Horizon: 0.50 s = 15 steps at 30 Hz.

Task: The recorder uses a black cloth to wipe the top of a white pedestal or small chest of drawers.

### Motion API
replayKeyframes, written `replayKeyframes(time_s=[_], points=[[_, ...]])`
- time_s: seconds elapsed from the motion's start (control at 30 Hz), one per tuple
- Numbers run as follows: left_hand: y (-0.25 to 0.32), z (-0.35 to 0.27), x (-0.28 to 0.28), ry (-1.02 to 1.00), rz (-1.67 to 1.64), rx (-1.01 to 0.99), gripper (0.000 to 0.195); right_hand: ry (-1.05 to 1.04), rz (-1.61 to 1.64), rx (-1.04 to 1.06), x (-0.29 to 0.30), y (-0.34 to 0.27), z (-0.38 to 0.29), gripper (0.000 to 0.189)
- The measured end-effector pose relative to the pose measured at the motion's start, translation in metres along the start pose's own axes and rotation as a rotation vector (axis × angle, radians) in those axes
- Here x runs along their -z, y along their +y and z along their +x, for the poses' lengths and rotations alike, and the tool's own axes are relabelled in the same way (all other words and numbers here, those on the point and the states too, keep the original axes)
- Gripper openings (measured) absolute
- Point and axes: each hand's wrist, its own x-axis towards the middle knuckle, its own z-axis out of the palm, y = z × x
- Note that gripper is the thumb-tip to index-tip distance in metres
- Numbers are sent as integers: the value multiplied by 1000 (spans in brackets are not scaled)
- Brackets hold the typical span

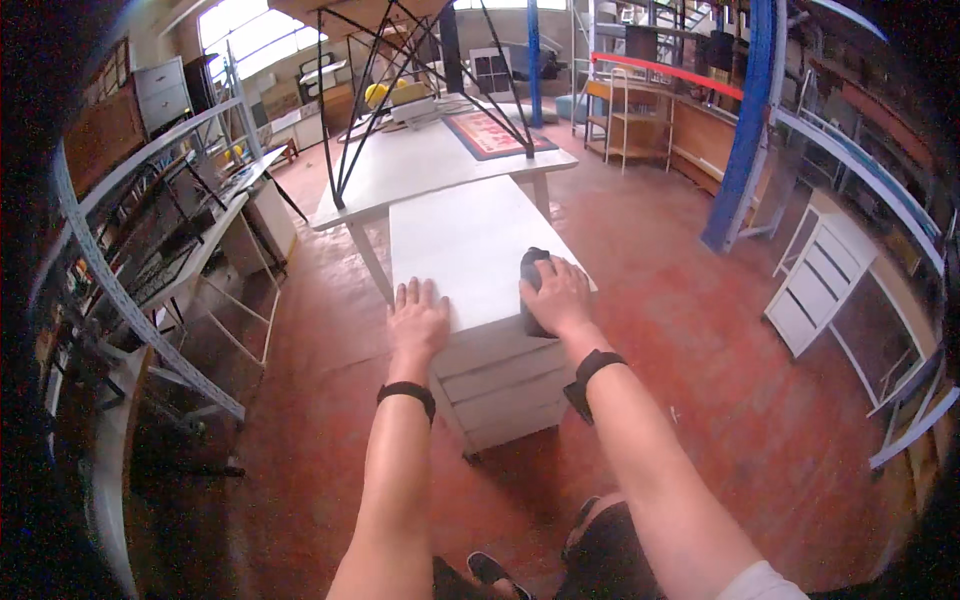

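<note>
A white drawer cabinet [480,240] with a smooth white top stands right in front of me. My left hand [418,319] lies palm down at the left front corner of the top, fingers stretched out and holding nothing. Near the right front edge, my right hand [559,296] is curled over a black object [533,266] that rests on the top. Its palm side is hidden under the hand, and I cannot tell exactly what it is. Several drawer fronts [502,386] face me below the top edge.
Beyond the cabinet is a white table [405,172] bearing a wooden table with black wire legs [326,112] and a red-and-blue mat [491,135]. Metal shelving [150,300] lines the left. A blue post [742,142] and a small white drawer unit [821,274] stand right. The floor [660,330] is red.
</note>
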Motion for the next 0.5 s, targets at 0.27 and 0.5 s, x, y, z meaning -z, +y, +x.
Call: replayKeyframes(time_s=[0.27, 0.5], points=[[-32, 41, -44, 198, 59, -159, 40, -371, -19, -92, 8, 1, 36, 64], [-5, 38, -24, 148, -13, -97, 55, -436, -24, -98, -4, 17, 62, 66]])
